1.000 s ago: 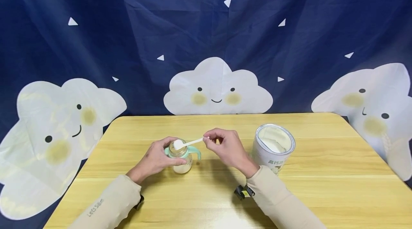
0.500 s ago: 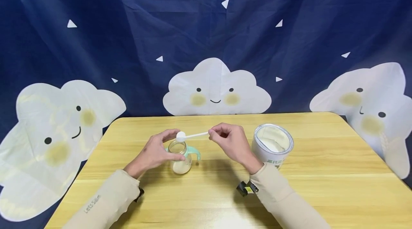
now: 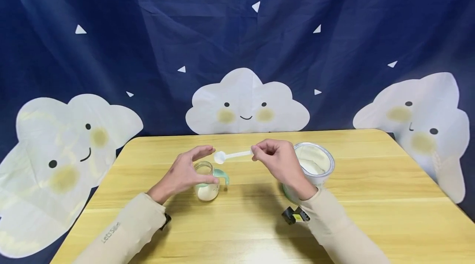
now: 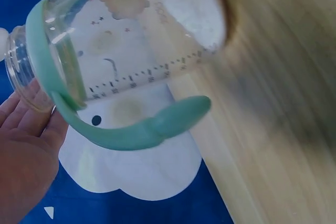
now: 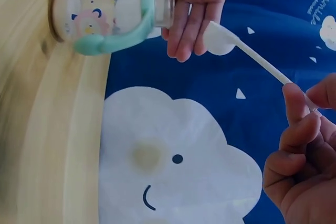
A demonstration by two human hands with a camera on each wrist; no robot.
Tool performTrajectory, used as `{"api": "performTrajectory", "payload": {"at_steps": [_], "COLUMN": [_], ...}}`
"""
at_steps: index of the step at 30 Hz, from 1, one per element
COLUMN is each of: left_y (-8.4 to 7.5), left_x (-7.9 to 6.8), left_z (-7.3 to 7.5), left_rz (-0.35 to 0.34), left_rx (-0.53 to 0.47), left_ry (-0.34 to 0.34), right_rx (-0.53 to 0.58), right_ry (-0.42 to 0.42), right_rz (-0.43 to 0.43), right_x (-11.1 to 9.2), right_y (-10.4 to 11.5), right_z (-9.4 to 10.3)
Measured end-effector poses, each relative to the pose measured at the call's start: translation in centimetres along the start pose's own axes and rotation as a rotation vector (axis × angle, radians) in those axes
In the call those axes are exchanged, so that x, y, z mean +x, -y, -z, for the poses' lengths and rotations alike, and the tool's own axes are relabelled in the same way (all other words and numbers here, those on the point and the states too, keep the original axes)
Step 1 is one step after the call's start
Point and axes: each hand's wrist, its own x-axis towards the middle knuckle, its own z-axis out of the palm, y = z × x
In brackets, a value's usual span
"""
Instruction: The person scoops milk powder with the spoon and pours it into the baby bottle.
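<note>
A clear baby bottle (image 3: 208, 193) with mint-green handles stands uncapped on the table, white powder in its bottom. Beside its neck is my left hand (image 3: 182, 173), fingers extended and spread from the thumb; the thumb passes in front of the bottle. Those straight fingers also show behind the bottle's mouth in the right wrist view. My right hand (image 3: 280, 161) pinches the handle end of a white measuring scoop (image 5: 262, 62). The scoop's bowl is in the air, right of the bottle's mouth and apart from it. Whether powder is in the bowl, I cannot tell.
To the right stands a white can (image 3: 320, 180) without a lid, pale powder inside, partly hidden by my right wrist. The wooden table (image 3: 237, 222) ends at a dark blue curtain (image 3: 208, 29) with printed clouds.
My right hand has carried the scoop up and rightward from over the bottle's mouth. My left fingers have loosened and spread off the bottle, which still stands in place.
</note>
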Motion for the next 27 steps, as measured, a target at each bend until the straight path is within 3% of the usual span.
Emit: {"api": "performTrajectory", "payload": {"at_steps": [17, 27], "left_y": [-2.3, -3.6], "left_x": [1.0, 1.7], "left_z": [-1.2, -2.6], "left_rz": [-0.017, -0.023], "left_rx": [-0.038, -0.056], "left_ry": [0.026, 0.048], "right_rx": [0.009, -0.059], "right_ry": [-0.010, -0.046], "right_rz": [-0.055, -0.073], "right_x": [-0.2, -0.8], "right_y": [0.2, 0.1], "right_z": [3.9, 6.9]}}
